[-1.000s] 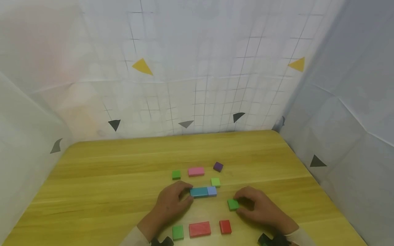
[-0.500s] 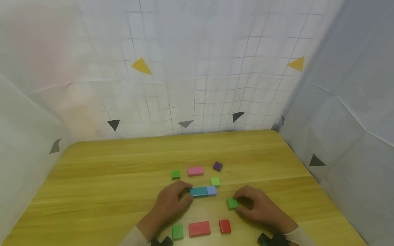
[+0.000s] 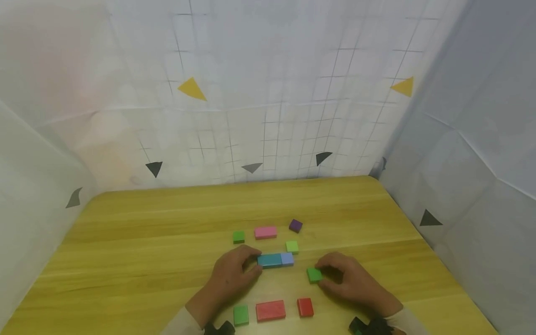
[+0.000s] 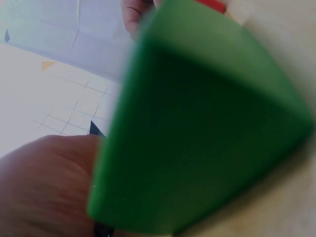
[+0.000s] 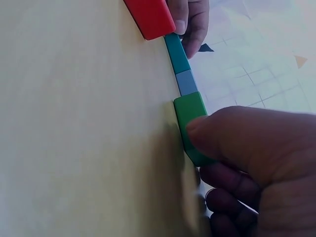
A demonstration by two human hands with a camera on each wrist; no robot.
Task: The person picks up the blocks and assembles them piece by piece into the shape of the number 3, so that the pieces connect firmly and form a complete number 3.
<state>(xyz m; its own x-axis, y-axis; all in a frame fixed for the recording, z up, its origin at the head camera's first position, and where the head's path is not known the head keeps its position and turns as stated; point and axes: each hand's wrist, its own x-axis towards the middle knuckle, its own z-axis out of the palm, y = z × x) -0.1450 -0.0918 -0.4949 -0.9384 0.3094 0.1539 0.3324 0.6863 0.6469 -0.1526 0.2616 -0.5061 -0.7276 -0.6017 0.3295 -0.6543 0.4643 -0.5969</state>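
In the head view my left hand pinches the left end of a teal rectangular block between thumb and index finger. A light blue square block touches the teal block's right end. To the right, a green square block is pinched between the thumb and index finger of my right hand. The right wrist view shows my right thumb on this green block, which lies in line with the light blue and teal blocks. A nearby green block fills much of the left wrist view and hides my left fingertips.
Nearer the front lie a green block, a red rectangular block and a red square block. Farther back are a lime block, a pink block, a purple block and another green block.
My right hand has moved slightly left and away from me with the green block, nearer the light blue block. My left hand stays at the teal block.
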